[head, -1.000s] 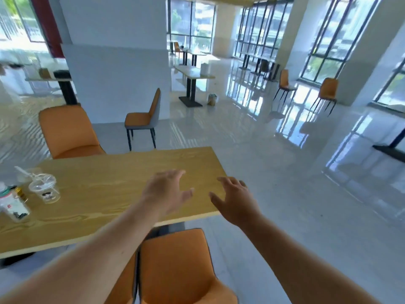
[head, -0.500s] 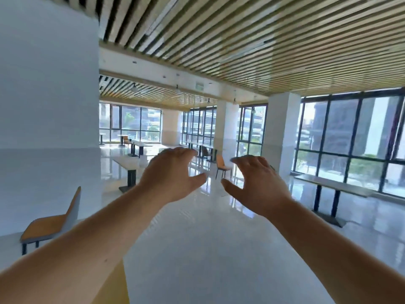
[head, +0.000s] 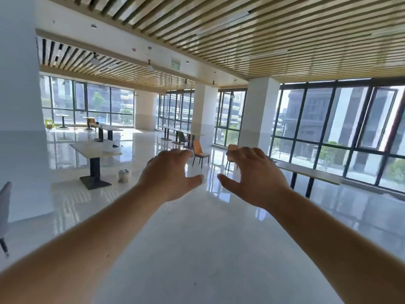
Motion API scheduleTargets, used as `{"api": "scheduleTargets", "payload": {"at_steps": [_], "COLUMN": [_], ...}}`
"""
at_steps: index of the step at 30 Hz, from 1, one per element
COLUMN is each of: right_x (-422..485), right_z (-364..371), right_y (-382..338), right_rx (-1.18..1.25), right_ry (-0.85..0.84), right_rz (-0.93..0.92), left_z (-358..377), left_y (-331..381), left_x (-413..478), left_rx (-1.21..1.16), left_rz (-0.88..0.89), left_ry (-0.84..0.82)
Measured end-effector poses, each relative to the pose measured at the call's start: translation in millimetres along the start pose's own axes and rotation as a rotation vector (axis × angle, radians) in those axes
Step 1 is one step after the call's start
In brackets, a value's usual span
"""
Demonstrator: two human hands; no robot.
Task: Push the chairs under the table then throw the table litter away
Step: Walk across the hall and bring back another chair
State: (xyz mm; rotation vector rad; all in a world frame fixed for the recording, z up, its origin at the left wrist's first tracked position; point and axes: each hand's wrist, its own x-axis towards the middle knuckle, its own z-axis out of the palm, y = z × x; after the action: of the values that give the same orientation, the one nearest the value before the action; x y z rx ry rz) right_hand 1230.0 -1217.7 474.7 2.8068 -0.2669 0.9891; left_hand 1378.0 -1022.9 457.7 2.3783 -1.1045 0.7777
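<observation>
2 hands: both raised in mid-air before the camera, palms down, holding nothing.
Left hand (head: 169, 172): fingers curled forward and slightly spread, thumb stretched toward the other hand; touching no object.
Right hand (head: 255, 174): fingers bent and apart, thumb pointing left; the 2 thumbs are near each other but not touching.
Forearms: bare, reaching in from the lower corners.
Floor (head: 197, 249): glossy white, reflecting the windows.
Chairs: 1 orange-backed chair (head: 199, 151) with thin dark legs stands free on the floor beyond the left hand; another orange chair (head: 231, 150) is mostly hidden behind the right hand; a grey chair edge (head: 4, 207) shows at the far left.
Tables: a pale-topped table (head: 95, 149) on a dark pedestal stands left of the hands, well apart from them; whether any chair is tucked under it cannot be told.
Bin (head: 123, 175): a small pale container on the floor beside that pedestal's base.
Litter: too small to make out.
Ceiling (head: 241, 29): wooden slats.
</observation>
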Motion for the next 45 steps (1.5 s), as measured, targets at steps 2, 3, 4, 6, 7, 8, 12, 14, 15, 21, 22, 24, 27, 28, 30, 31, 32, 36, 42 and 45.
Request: {"api": "scheduleTargets", "payload": {"at_steps": [2,3,4,6,7,8,12,14,15,21,22,24,27,28,30,31,32,36,42,45], "right_x": [38,57,72,106,121,137,197,232,253,397,425,477,551,572,606,623,639,702,820,893], "right_z": [26,39,51,80,97,116,200,247,274,429,452,494,554,572,604,623,643,720,797,815], "right_y": [20,30,38,58,67,75,102,110,113,101,91,66,8,-16,-63,-88,-113,-209,-330,-379], "right_rx": [-0.026,-0.042,-0.054,-0.052,-0.044,-0.038,0.008,0.035,0.052,0.213,0.245,0.286,0.364,0.392,0.44,0.465,0.482,0.495,0.495,0.521], "right_ry": [-0.029,-0.04,-0.046,-0.052,-0.055,-0.057,-0.059,-0.073,-0.083,-0.155,-0.178,-0.196,-0.211,-0.216,-0.228,-0.233,-0.238,-0.245,-0.303,-0.235], "right_rz": [0.013,0.014,0.014,0.025,0.032,0.036,0.02,-0.003,-0.021,-0.198,-0.231,-0.308,-0.429,-0.47,-0.542,-0.578,-0.615,-0.735,-0.837,-0.853], "left_z": [32,46,58,85,99,114,180,212,230,307,314,321,325,325,326,329,331,345,353,342], "left_y": [-20,-30,-37,-53,-59,-66,-100,-126,-142,-262,-286,-334,-413,-439,-487,-515,-544,-663,-834,-910], "left_x": [44,67,85,128,146,164,223,250,265,331,340,352,367,369,371,371,371,373,387,416], "left_rx": [0.006,0.008,0.008,0.0,-0.006,-0.01,-0.016,0.008,0.023,0.109,0.135,0.202,0.27,0.285,0.306,0.324,0.346,0.397,0.345,0.376], "left_rz": [-0.007,-0.008,-0.009,-0.01,-0.006,-0.001,0.001,-0.019,-0.035,-0.237,-0.287,-0.379,-0.527,-0.57,-0.626,-0.65,-0.675,-0.789,-0.889,-0.89], "left_ry": [-0.025,-0.035,-0.04,-0.049,-0.053,-0.061,-0.088,-0.113,-0.123,-0.206,-0.225,-0.24,-0.213,-0.201,-0.184,-0.177,-0.168,-0.142,-0.14,-0.11]}}
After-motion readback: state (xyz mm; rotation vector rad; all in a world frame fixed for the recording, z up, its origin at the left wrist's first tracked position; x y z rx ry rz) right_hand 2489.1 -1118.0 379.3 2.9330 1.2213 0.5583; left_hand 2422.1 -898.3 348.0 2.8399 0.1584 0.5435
